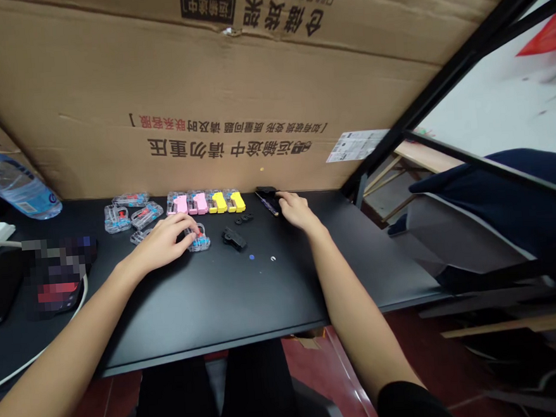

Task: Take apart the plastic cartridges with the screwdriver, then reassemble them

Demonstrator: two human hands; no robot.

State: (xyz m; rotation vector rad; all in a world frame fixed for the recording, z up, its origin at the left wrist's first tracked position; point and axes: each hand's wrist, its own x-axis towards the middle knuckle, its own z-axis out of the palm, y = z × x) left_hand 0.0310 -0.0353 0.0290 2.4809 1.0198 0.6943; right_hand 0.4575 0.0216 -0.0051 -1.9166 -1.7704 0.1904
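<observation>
On the left of the black table, my left hand (pixel 166 240) rests with its fingers bent and closed at the edge of a clear plastic case (pixel 199 241) with red and blue parts inside. Several similar clear cases (pixel 117 218) lie just beyond that hand. At the back right, my right hand (pixel 298 211) reaches out with its index finger extended, its tip at a small black object (pixel 265 189); the other fingers are partly hidden. Just left of this hand lies a slim screwdriver (pixel 269 206). A black molded part (pixel 234 239) sits between the hands.
Pink-and-clear pieces (pixel 197 203) and yellow-and-clear pieces (pixel 217 202) stand in a row against the cardboard (pixel 232 97). Small black bits (pixel 244 218), a blue disc (pixel 251 257) and a white ring (pixel 272 258) lie mid-table. A water bottle (pixel 17 185) and cable (pixel 84 292) are at left.
</observation>
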